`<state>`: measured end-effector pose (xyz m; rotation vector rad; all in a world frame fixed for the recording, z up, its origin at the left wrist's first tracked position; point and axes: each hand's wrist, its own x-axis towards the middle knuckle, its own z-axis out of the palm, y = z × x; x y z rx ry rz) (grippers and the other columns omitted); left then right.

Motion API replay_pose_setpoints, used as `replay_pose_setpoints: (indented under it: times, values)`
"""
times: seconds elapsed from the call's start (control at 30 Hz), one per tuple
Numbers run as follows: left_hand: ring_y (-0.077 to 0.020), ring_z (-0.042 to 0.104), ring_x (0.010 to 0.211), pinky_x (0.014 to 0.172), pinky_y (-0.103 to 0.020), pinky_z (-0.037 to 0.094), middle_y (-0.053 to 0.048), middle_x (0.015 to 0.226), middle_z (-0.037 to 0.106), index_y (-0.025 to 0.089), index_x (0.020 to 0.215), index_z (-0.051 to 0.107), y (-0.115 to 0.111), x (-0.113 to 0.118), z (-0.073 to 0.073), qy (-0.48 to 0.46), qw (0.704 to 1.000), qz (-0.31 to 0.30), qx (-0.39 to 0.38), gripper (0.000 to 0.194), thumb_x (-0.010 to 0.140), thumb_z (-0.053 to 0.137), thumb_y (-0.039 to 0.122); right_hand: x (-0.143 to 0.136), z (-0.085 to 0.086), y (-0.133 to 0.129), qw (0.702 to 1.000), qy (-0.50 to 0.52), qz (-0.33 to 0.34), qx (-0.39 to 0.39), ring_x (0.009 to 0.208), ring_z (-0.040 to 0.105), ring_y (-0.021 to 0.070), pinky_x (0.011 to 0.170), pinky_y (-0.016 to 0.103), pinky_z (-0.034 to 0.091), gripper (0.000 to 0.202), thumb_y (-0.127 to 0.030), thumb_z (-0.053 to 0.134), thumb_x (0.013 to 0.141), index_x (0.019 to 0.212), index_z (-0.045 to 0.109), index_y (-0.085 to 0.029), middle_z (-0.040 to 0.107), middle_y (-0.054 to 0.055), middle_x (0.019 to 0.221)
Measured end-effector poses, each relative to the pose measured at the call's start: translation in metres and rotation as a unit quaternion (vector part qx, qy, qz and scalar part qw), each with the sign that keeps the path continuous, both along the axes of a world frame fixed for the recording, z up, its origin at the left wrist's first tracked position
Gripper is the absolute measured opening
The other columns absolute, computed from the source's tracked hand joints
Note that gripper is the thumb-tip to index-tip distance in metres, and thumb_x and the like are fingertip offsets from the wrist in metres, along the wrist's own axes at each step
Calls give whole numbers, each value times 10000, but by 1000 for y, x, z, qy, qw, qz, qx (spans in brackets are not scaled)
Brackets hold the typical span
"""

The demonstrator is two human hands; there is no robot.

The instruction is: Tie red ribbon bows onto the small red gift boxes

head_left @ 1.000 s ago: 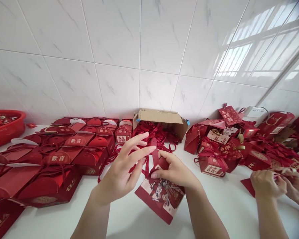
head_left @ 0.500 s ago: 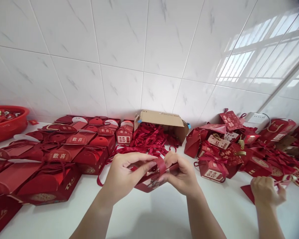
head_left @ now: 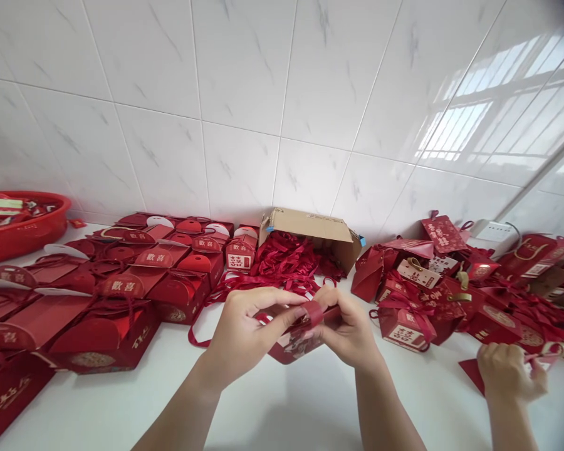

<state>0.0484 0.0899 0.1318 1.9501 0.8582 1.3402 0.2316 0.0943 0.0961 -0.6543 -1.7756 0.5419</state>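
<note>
Low over the white table, a small red gift box (head_left: 286,351) is between my two hands. My left hand (head_left: 249,329) is closed on its left side, with thumb and fingertips together near a red strap (head_left: 315,313) that loops over the box top. Closed on the right side is my right hand (head_left: 350,326), its thumb under the strap's lower end and its fingers behind. My fingers hide part of the box top. Just behind my hands, a heap of dark red ribbons (head_left: 286,260) spills from an open cardboard box (head_left: 310,224).
Rows of red gift boxes (head_left: 108,332) fill the left, with a red basin (head_left: 23,232) behind them. More boxes, one ribbon-tied (head_left: 407,322), pile up on the right near a white power strip (head_left: 492,230). Another person's hand (head_left: 510,373) holds something red at the right edge.
The view has swung slightly left, so the surroundings sit farther right. My hands stay on the box and strap, with only a slight shift of the fingers.
</note>
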Motion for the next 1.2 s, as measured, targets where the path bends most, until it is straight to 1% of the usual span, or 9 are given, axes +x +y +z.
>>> replay_pose_setpoints:
  times: [0.13,0.3,0.43,0.57,0.73,0.83,0.97,1.07,1.2]
  values:
    - [-159,698,677,646,-225,584,-17,772,748,231,843,756,0,0,0,4,1000,-28,9,99,803,666,225,-2,1,0,1000,6,-12,8,676,566,136,583,250,459,217,-294,702,798,800,504,-205,614,23,787]
    - [-152,693,669,625,-210,565,-2,754,745,239,830,749,-2,1,0,-11,999,-40,-16,86,800,669,223,-3,-1,-1,1000,-2,-4,17,696,584,136,592,243,465,175,-211,661,810,808,486,-216,630,25,815]
    - [-123,650,624,560,-197,526,5,734,715,242,872,718,-4,-2,0,-7,995,-93,-24,114,838,618,198,-3,-3,-1,998,15,7,57,682,584,137,598,250,457,173,-145,659,802,815,505,-222,632,13,774]
    - [-133,630,768,680,-226,528,-23,870,675,235,978,666,-5,-8,1,21,989,-141,46,198,797,658,156,-1,-3,0,989,33,25,143,674,584,161,652,323,464,156,-152,649,804,847,526,-238,648,12,749]
    - [-156,612,887,789,-248,521,-53,972,642,227,1054,639,-2,-10,1,81,980,-152,99,335,738,736,176,4,-1,-6,977,41,30,207,649,595,172,630,344,465,112,-210,636,833,867,538,-252,676,12,742]
    - [-157,621,873,791,-256,525,-53,949,656,227,1052,642,0,-7,0,85,974,-170,124,322,749,727,163,4,-1,-8,975,55,23,214,646,584,171,628,345,454,85,-202,613,852,870,543,-246,677,16,736]
    - [-155,627,887,803,-255,531,-52,949,662,220,1114,616,2,-3,-2,47,967,-179,173,404,740,727,115,1,-3,-8,972,93,23,216,618,570,152,610,323,443,100,-176,616,844,833,527,-222,662,5,701]
    - [-152,630,865,788,-257,539,-59,937,647,203,1076,648,3,-1,-3,40,963,-191,185,343,754,709,101,0,-2,-7,969,94,19,226,609,576,147,596,311,439,116,-185,633,836,813,522,-211,658,3,689]
    - [-159,637,825,746,-265,555,-63,892,636,181,1040,666,3,1,-6,15,962,-178,208,315,740,727,107,1,3,-10,965,104,6,240,596,584,142,596,313,429,146,-184,656,824,773,520,-196,664,4,677]
